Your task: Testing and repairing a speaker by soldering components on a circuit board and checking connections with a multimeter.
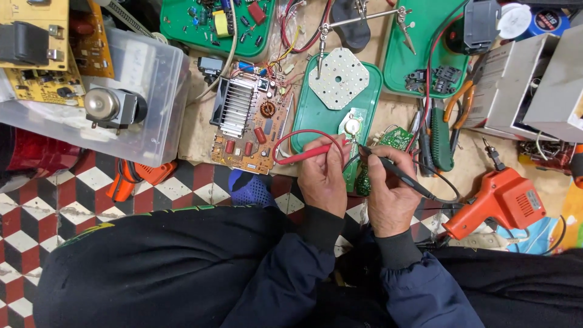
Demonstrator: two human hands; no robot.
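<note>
My left hand [323, 176] grips a red test probe [310, 155] whose tip points at a small narrow green circuit board [353, 124] with a round white part. My right hand [392, 191] holds a black test probe [398, 170], its tip touching the same board. Both hands also steady the board's lower end between them. The red lead loops over toward a tan circuit board [249, 130] with a metal heat sink. A white octagonal LED plate [339, 79] lies on a green tray [316, 121] just beyond the hands.
An orange soldering gun [501, 200] lies at the right. Pliers and cutters [440, 130] sit beside the tray. A clear plastic bin [152, 109] with yellow boards stands at the left. Helping-hand clips [364, 18] hang above. The checkered floor [79, 194] shows below.
</note>
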